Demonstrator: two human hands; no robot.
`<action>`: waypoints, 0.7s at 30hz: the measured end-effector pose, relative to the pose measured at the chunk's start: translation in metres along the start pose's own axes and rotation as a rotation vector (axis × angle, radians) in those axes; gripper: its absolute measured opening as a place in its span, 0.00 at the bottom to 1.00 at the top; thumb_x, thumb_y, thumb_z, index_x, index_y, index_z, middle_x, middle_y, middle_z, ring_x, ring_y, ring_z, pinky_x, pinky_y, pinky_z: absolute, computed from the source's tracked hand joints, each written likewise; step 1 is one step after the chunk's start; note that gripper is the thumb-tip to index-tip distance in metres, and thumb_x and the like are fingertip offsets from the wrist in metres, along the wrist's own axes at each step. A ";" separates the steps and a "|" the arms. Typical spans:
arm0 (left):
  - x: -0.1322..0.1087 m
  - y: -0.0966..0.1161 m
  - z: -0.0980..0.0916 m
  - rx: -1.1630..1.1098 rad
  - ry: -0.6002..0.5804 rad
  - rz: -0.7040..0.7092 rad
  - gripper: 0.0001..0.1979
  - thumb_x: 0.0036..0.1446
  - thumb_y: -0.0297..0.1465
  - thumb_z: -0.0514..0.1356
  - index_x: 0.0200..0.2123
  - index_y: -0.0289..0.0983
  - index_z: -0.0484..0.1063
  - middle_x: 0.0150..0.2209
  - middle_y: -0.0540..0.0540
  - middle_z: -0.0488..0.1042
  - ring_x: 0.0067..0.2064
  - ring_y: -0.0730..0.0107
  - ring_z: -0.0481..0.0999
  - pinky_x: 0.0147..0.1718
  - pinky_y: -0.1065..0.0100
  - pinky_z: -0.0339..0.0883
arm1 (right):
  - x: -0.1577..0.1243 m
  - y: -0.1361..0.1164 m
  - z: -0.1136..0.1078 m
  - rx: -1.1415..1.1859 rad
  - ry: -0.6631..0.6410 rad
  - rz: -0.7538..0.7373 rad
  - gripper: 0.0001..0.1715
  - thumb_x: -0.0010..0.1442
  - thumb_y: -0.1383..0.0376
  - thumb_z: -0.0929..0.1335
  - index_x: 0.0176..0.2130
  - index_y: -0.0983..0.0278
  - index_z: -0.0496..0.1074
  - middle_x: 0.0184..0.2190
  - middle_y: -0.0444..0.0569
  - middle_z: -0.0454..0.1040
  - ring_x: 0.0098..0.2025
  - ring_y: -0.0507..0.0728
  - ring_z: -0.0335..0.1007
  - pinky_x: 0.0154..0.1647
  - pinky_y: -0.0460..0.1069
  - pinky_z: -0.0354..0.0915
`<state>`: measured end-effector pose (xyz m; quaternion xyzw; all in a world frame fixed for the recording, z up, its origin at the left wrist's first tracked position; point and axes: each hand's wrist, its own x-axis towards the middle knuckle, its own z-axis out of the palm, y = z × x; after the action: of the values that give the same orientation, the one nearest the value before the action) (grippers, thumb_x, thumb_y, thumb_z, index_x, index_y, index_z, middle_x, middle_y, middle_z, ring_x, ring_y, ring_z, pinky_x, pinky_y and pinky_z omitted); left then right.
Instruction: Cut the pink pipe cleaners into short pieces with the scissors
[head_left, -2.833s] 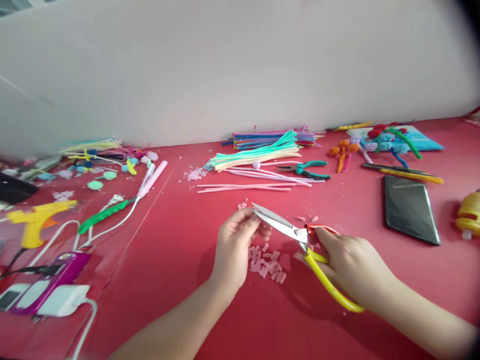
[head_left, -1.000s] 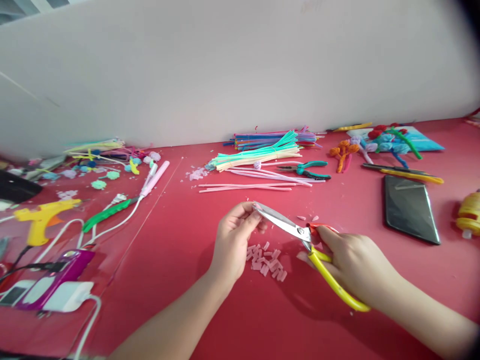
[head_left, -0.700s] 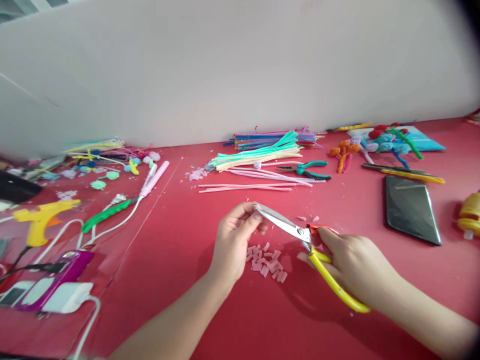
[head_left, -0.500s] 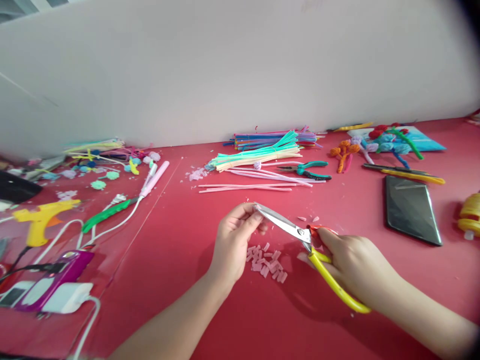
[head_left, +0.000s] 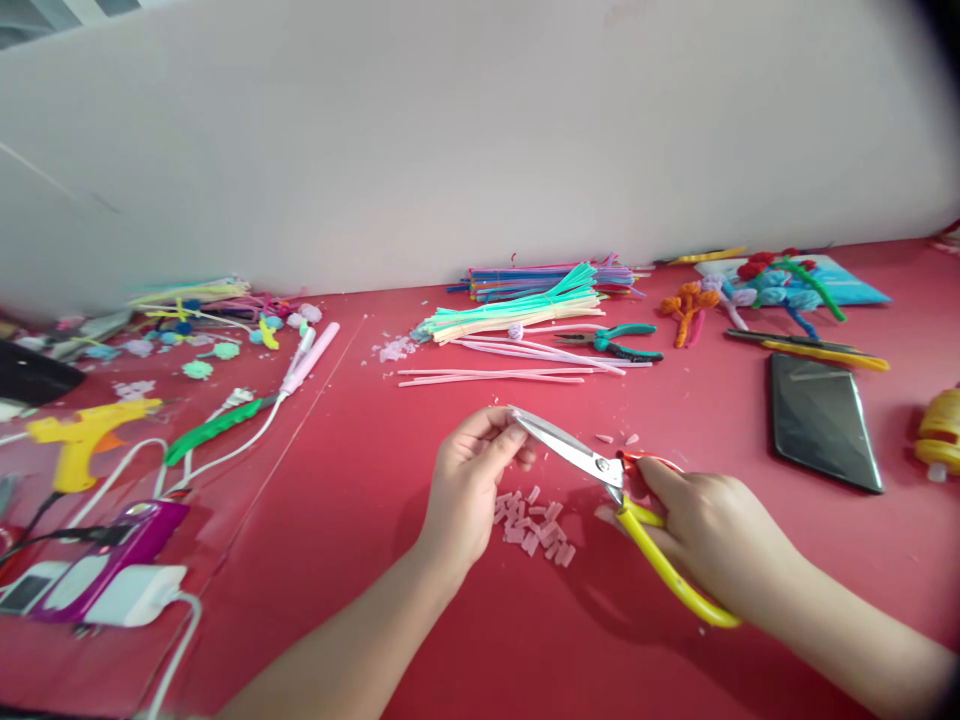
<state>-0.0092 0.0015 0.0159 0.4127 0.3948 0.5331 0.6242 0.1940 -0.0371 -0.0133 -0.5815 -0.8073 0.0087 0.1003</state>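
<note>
My right hand (head_left: 709, 525) grips scissors (head_left: 574, 450) with yellow and red handles. Their blades look nearly closed, and the tips meet the fingertips of my left hand (head_left: 476, 470). Thumb and forefinger of that hand pinch a small pink pipe cleaner piece (head_left: 515, 413), mostly hidden by the fingers. Below, on the red table (head_left: 337, 560), lies a loose pile of short pink cut pieces (head_left: 541, 527). Two pink trimmed bits (head_left: 616, 438) rest beyond the scissors. Farther back are several long pink pipe cleaners (head_left: 491, 375).
Bundled green and cream pipe cleaners (head_left: 517, 305) lie at the back beside teal-handled pliers (head_left: 611, 340). To the right are a black phone (head_left: 825, 420) and twisted pipe cleaner figures (head_left: 776, 285). A yellow glue gun (head_left: 86, 435), green-handled knife (head_left: 217, 430) and purple power strip (head_left: 120, 560) occupy the left.
Hardly anything differs. The red handle side of the scissors has shifted very slightly, while both hands stay in the same place.
</note>
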 end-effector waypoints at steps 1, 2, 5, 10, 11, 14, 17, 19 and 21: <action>0.000 0.000 0.000 -0.003 0.005 -0.001 0.04 0.50 0.27 0.56 0.30 0.35 0.69 0.26 0.50 0.68 0.27 0.77 0.65 0.28 0.73 0.59 | 0.000 0.000 0.000 -0.007 0.010 -0.003 0.17 0.52 0.51 0.58 0.25 0.62 0.56 0.13 0.41 0.62 0.13 0.49 0.56 0.17 0.45 0.40; 0.000 0.000 0.000 -0.007 0.012 -0.003 0.04 0.49 0.27 0.56 0.30 0.35 0.69 0.26 0.49 0.68 0.27 0.77 0.65 0.28 0.73 0.59 | 0.000 0.000 0.000 -0.016 0.017 -0.007 0.17 0.52 0.51 0.58 0.25 0.62 0.56 0.12 0.41 0.62 0.13 0.49 0.56 0.17 0.45 0.40; 0.000 0.000 0.001 -0.008 0.026 -0.006 0.04 0.49 0.27 0.57 0.30 0.34 0.69 0.25 0.49 0.68 0.26 0.77 0.66 0.27 0.73 0.60 | 0.000 0.000 0.000 -0.046 0.029 -0.013 0.17 0.52 0.51 0.58 0.25 0.62 0.57 0.12 0.40 0.61 0.13 0.49 0.55 0.17 0.45 0.40; 0.001 0.000 0.000 -0.007 0.023 -0.024 0.03 0.48 0.27 0.57 0.29 0.35 0.70 0.24 0.51 0.68 0.26 0.78 0.65 0.28 0.73 0.60 | 0.000 0.002 0.000 -0.078 0.041 -0.013 0.17 0.52 0.51 0.58 0.28 0.63 0.60 0.12 0.41 0.61 0.13 0.50 0.56 0.17 0.45 0.39; 0.001 0.000 0.000 -0.007 0.023 -0.028 0.03 0.48 0.27 0.57 0.29 0.35 0.70 0.24 0.51 0.68 0.26 0.78 0.65 0.28 0.73 0.60 | 0.000 0.002 0.001 -0.080 0.043 -0.013 0.17 0.52 0.52 0.58 0.28 0.63 0.60 0.12 0.41 0.62 0.13 0.50 0.56 0.17 0.45 0.39; 0.002 0.000 -0.001 0.005 0.023 -0.027 0.04 0.48 0.27 0.57 0.29 0.34 0.69 0.24 0.50 0.67 0.26 0.77 0.65 0.28 0.73 0.60 | -0.001 0.002 0.001 -0.089 0.051 -0.008 0.18 0.53 0.51 0.57 0.28 0.63 0.61 0.12 0.42 0.62 0.13 0.50 0.56 0.17 0.45 0.39; 0.002 -0.002 -0.002 0.017 0.018 -0.023 0.03 0.49 0.27 0.57 0.29 0.34 0.68 0.25 0.50 0.66 0.27 0.78 0.64 0.28 0.74 0.60 | 0.001 0.002 0.001 -0.093 0.049 0.003 0.19 0.53 0.50 0.57 0.25 0.62 0.60 0.11 0.42 0.61 0.12 0.50 0.55 0.17 0.45 0.39; 0.001 -0.003 -0.002 0.021 0.008 -0.022 0.03 0.50 0.27 0.56 0.29 0.34 0.67 0.25 0.49 0.66 0.27 0.78 0.65 0.28 0.73 0.59 | 0.003 0.001 0.000 -0.074 0.032 0.032 0.20 0.52 0.49 0.57 0.23 0.62 0.58 0.11 0.41 0.61 0.12 0.50 0.55 0.17 0.45 0.40; 0.001 -0.003 -0.002 0.022 -0.004 -0.026 0.03 0.50 0.28 0.55 0.30 0.34 0.66 0.26 0.49 0.67 0.27 0.78 0.65 0.29 0.73 0.59 | 0.006 0.001 -0.002 -0.051 0.005 0.084 0.20 0.52 0.48 0.57 0.24 0.62 0.58 0.11 0.42 0.62 0.13 0.50 0.56 0.17 0.45 0.40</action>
<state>-0.0095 0.0023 0.0122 0.4155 0.4046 0.5198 0.6273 0.1939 -0.0314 -0.0104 -0.6173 -0.7818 -0.0093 0.0869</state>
